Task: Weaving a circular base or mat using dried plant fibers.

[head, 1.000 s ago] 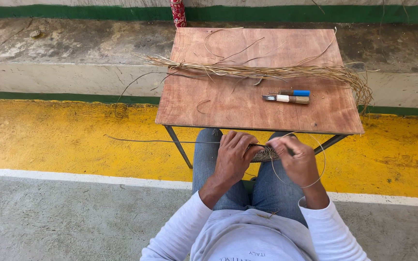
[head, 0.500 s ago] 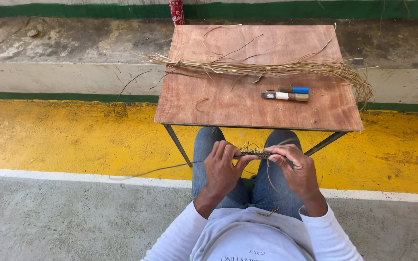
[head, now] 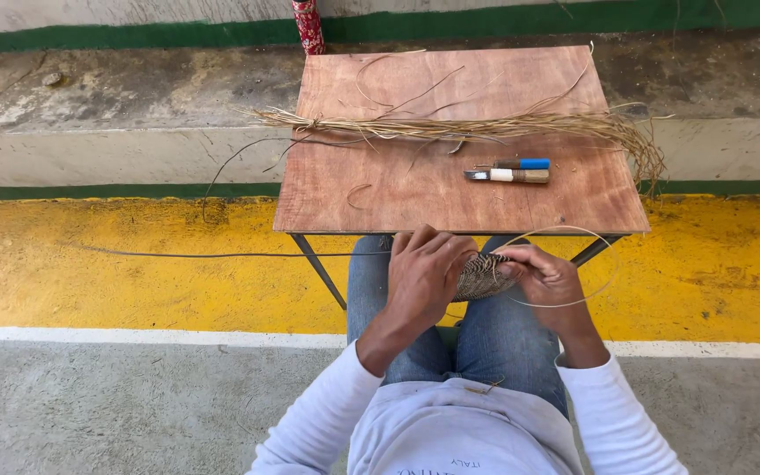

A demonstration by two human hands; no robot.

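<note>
long strand (head: 222, 255): I see one thin fibre running left over the yellow floor stripe.
left grip (head: 424, 273): clenched over the woven piece, fingers curled.
woven piece (head: 483, 277): small, flat, ribbed weave; sits between both hands, below the surface edge, above the lap.
right grip (head: 549, 277): pinching the weave's right end.
surface (head: 380, 198): reddish plywood, metal legs.
fibre bundle (head: 450, 127): dry, straw-coloured, lying across it.
knife (head: 507, 175): beside a blue-capped tool (head: 523, 164).
</note>
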